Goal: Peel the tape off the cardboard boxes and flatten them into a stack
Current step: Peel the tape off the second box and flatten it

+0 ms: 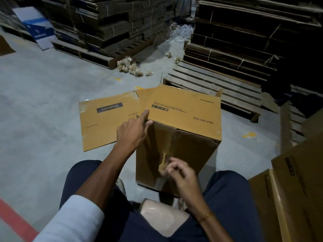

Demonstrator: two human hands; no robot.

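A brown cardboard box marked CEILING FAN stands on the floor between my knees. Its near face has two flaps meeting at a centre seam. My left hand holds the box's upper left corner, index finger stretched along the top edge and thumb on the near face. My right hand pinches a crumpled strip of brown tape low on that seam. A flattened box with a Crompton label lies on the floor to the left, partly under the standing box.
Wooden pallets lie behind the box. Tall stacks of flattened cardboard rise at the back, with tape wads on the floor between. More brown boxes stand at my right. A red floor line runs at lower left.
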